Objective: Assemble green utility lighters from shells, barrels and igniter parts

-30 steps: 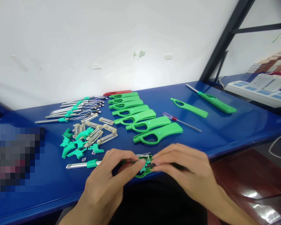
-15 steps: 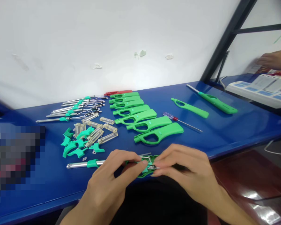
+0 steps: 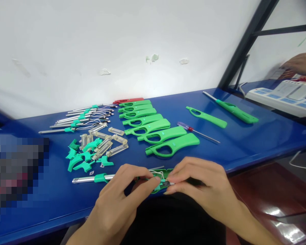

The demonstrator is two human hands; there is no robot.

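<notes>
Green lighter half-shell (image 3: pixel 165 172) sits at the near edge of the blue table (image 3: pixel 40 200), between both hands; metal tube (image 3: pixel 84 180) and teal collar (image 3: pixel 100 178) stick out to the left. Left hand (image 3: pixel 122 197) grips the shell, thumb right by the teal trigger (image 3: pixel 158 188); what its hidden fingertips press, can't tell. Right hand (image 3: pixel 204 177) pinches the small black igniter piece (image 3: pixel 166 183) between thumb and forefinger. Step looks like seating that piece. To do it well: left should brace shell and trigger, right should hold the piece square to its seat and press evenly, no tilt. White wires (image 3: pixel 161 173) loop near the far rim; best tucked inside, no tugging, they look thin.
</notes>
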